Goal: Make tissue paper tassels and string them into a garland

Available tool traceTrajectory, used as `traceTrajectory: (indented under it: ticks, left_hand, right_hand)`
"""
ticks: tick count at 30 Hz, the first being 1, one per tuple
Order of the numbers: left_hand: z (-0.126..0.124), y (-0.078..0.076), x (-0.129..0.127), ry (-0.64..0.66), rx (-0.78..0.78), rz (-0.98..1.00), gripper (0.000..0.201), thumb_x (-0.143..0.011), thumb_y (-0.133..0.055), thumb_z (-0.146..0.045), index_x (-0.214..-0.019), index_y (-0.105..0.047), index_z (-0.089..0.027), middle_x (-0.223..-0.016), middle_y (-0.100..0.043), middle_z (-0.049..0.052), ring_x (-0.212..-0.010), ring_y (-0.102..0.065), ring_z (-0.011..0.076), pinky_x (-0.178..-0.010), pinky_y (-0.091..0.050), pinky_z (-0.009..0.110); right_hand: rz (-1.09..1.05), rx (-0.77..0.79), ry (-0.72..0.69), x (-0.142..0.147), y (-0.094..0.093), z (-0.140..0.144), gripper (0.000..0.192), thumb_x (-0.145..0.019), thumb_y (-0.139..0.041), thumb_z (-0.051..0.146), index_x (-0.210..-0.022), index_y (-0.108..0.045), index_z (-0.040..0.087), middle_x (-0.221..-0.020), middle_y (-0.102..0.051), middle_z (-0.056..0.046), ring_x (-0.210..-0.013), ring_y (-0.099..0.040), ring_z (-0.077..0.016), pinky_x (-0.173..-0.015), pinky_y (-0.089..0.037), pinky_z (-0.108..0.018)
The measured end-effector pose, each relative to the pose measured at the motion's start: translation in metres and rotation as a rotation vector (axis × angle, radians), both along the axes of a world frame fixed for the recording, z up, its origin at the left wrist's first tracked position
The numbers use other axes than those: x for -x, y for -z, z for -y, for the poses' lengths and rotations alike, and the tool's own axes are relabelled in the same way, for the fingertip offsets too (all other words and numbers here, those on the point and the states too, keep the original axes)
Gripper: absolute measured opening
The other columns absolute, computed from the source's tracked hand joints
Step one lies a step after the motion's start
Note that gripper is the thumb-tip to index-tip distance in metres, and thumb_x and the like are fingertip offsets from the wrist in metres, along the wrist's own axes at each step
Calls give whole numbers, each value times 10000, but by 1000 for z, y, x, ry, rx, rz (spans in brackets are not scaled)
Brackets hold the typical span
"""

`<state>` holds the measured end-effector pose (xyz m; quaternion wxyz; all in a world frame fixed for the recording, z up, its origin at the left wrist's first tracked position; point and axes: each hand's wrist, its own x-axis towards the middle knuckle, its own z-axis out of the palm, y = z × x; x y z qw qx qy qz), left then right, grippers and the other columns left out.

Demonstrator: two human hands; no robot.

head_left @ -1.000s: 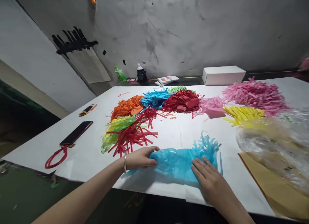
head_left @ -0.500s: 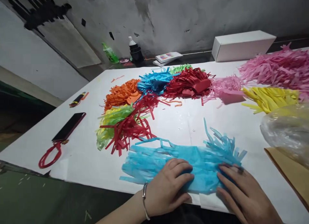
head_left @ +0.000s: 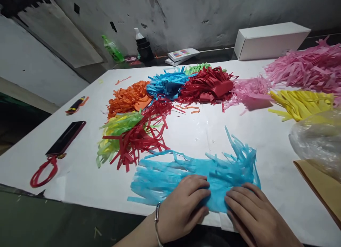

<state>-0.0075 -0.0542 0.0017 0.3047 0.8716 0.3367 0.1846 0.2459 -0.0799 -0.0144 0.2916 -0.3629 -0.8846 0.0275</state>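
Note:
A sheet of blue tissue paper (head_left: 160,179) with fringed strips lies at the table's near edge. On its middle rests my left hand (head_left: 186,200), fingers bent and pressed down on the paper, thumb at its near edge. My right hand (head_left: 253,208) has its fingers close together on the paper's right part, gripping the near edge; the thumb is mostly hidden. Strips at the right end stick up and lean left over the sheet. Just beyond the paper's left end is a bundle of dark red tissue fringe (head_left: 138,144) over yellow-green fringe (head_left: 112,140).
Orange fringe (head_left: 128,97), bright blue fringe (head_left: 166,83), red fringe (head_left: 207,85), pink fringe (head_left: 303,69) and yellow fringe (head_left: 303,104) lie farther back. A phone (head_left: 66,137) is at left. A clear plastic bag (head_left: 317,140) and brown envelope (head_left: 319,186) are at right. A white box (head_left: 271,41) stands behind.
My right hand has moved left, closer to my left hand. The blue paper's right end has come leftward with it, its strips now over the sheet. The view has shifted slightly.

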Motion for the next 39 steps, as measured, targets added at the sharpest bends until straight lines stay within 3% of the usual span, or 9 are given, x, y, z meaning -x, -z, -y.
traceTrajectory:
  ticks: [7,11,14,17,20,23,26,32,39]
  left_hand:
    - [0,-2,3,19,54,4,337,-881,-641,-174,-1210,-568,-177,-1293,-620,124,-1321,-503,255,-1184,-327,416]
    - [0,-6,1,-4,66,4,447,-878,-690,-280,-1287,-538,-184,-1305,-619,131,-1303,-518,274,-1171,-345,434]
    - [0,-4,-4,-62,43,26,331,-914,-606,-215,-1241,-568,-183,-1236,-657,127,-1251,-558,263,-1110,-412,414]
    - [-1,1,-8,-104,29,52,306,-900,-478,-77,-1147,-617,-193,-1162,-697,109,-1194,-600,241,-1044,-461,386]
    - [-2,5,-8,-113,38,49,327,-893,-462,-69,-1134,-637,-205,-1169,-713,104,-1169,-625,243,-1009,-477,377]
    - [-7,4,-4,-149,54,39,316,-896,-467,-81,-1116,-649,-216,-1120,-737,83,-1087,-668,230,-935,-502,333]
    - [-18,-2,1,-263,91,-37,236,-914,-483,-132,-1035,-668,-216,-984,-762,56,-892,-705,216,-776,-512,293]
    - [-41,-10,-2,-287,111,-238,207,-948,-470,-220,-910,-673,-205,-848,-753,57,-751,-691,224,-653,-447,286]
    - [-43,-10,-5,-321,137,-256,180,-912,-500,-212,-907,-680,-212,-849,-758,54,-765,-697,232,-644,-422,290]
  right_hand:
    - [51,-42,-61,-5,-6,-9,285,-987,-431,129,-1101,-685,191,-989,-759,-24,-911,-688,-191,-978,-412,-361]
    - [-77,27,12,1,-7,-10,217,-970,-442,103,-970,-644,182,-848,-711,-23,-783,-661,-158,-850,-469,-305]
    - [-120,66,99,5,-12,-11,207,-979,-426,131,-900,-603,201,-765,-670,-9,-706,-639,-140,-722,-484,-262]
    - [-77,-51,129,9,-13,-14,169,-981,-472,187,-990,-641,187,-877,-723,-42,-820,-678,-174,-826,-486,-304]
    - [-16,-151,28,13,-8,-19,268,-1005,-417,150,-1134,-651,171,-1029,-754,-50,-992,-687,-196,-1020,-413,-358]
    - [-84,-60,-10,15,-3,-24,315,-1006,-351,91,-1052,-647,185,-923,-745,-19,-914,-687,-158,-999,-426,-323]
    - [-137,55,73,16,0,-30,194,-989,-436,138,-959,-618,201,-825,-695,-14,-793,-661,-153,-805,-492,-282]
    - [38,-76,216,20,21,-44,197,-1001,-475,296,-1018,-656,220,-883,-689,-45,-806,-661,-209,-721,-491,-344]
    - [265,-388,563,-52,55,-53,367,-969,-458,444,-976,-728,196,-880,-697,-142,-656,-627,-278,-490,-400,-353]
